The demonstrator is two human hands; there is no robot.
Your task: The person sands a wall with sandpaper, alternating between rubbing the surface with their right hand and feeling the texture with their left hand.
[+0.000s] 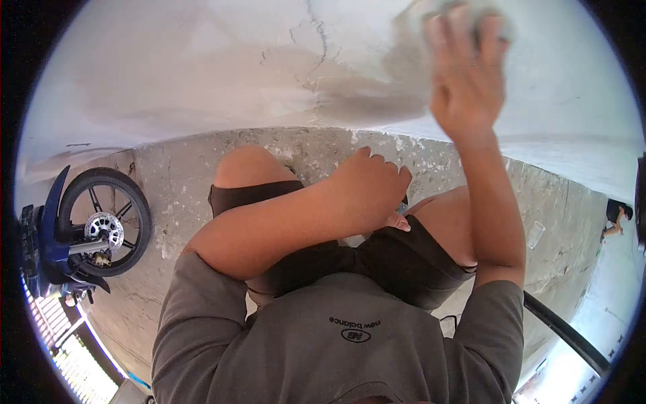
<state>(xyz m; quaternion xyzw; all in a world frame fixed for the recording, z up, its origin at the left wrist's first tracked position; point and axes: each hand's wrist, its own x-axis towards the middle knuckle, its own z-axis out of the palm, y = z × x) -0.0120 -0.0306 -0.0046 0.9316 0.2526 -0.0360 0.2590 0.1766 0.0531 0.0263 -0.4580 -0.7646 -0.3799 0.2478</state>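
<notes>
My right hand (469, 87) is raised at the upper right, its fingers bent over a pale, rounded pad (509, 27) against the white wall (202, 60). Motion blurs the pad and fingertips, so its exact kind is unclear. Beside it, the wall carries a grey-brown smeared patch (363, 94) and a branching crack (321, 37). My left forearm crosses in front of my body. Near my right knee, my left hand (377, 185) has curled fingers with the thumb below; whatever they may hold is hidden.
A motorcycle's front wheel (104, 222) stands at the left on the rough concrete floor (182, 182). A small clear object (535, 234) lies on the floor to the right. Another person (616, 217) is at the far right edge. A dark bar (565, 330) slants at the lower right.
</notes>
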